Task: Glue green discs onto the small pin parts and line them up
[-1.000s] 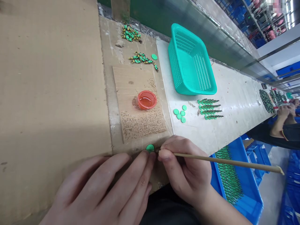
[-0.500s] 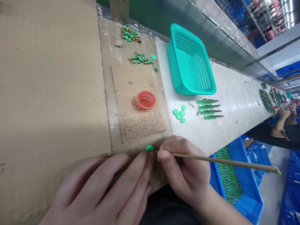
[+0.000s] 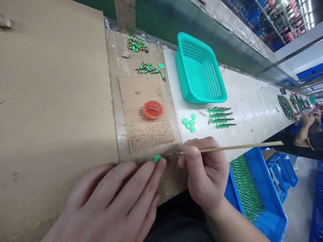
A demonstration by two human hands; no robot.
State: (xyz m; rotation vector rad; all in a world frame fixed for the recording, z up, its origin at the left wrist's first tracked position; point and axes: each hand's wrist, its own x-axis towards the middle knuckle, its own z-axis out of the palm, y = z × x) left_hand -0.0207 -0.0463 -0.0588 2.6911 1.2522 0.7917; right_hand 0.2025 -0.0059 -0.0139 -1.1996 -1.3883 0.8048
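Note:
My left hand [image 3: 118, 198] lies palm down, its fingertips holding a green button-like disc [image 3: 157, 158] against the table near its front edge. Small dark marks show on the disc's face. My right hand [image 3: 207, 168] pinches a thin wooden stick [image 3: 242, 147] that ends in a fine, needle-like tip pointing left. That tip is just right of the disc; whether they touch I cannot tell. Beyond the hands, a small red cup [image 3: 153, 110] with clear reddish-looking liquid stands on a wooden board [image 3: 128, 97] dotted with droplets or specks.
Loose green discs [image 3: 188, 125] lie right of the board, beside rows of green-and-dark pieces [image 3: 222, 117]. A turquoise basket [image 3: 185, 79] stands behind. Piles of green-and-yellow pieces [image 3: 137, 44] lie at the back. A blue bin [image 3: 275, 201] is at right; another person's hands [image 3: 308, 119] are farther off.
My right hand has shifted right and slightly up, away from the disc, and the stick has swung to a flatter angle, baring its tip. My left hand remains at the disc.

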